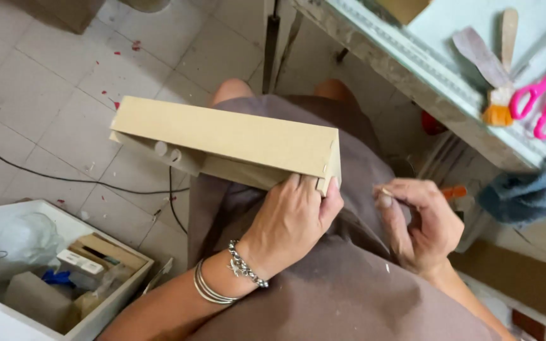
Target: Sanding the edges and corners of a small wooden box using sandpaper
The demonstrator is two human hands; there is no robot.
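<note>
Your left hand (292, 218) grips the long cardboard box (222, 142) on your lap at its near end; it looks light, stiff but crushable. Your right hand (421, 224) pinches a small orange-handled tool (455, 191).

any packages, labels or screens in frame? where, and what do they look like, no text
Long cardboard box: on the lap, gripped at its near end by left hand; plain tan, oblong.
Small carton: inside white bin at lower left; white and tan, flat.
No screens or signs visible.
</note>
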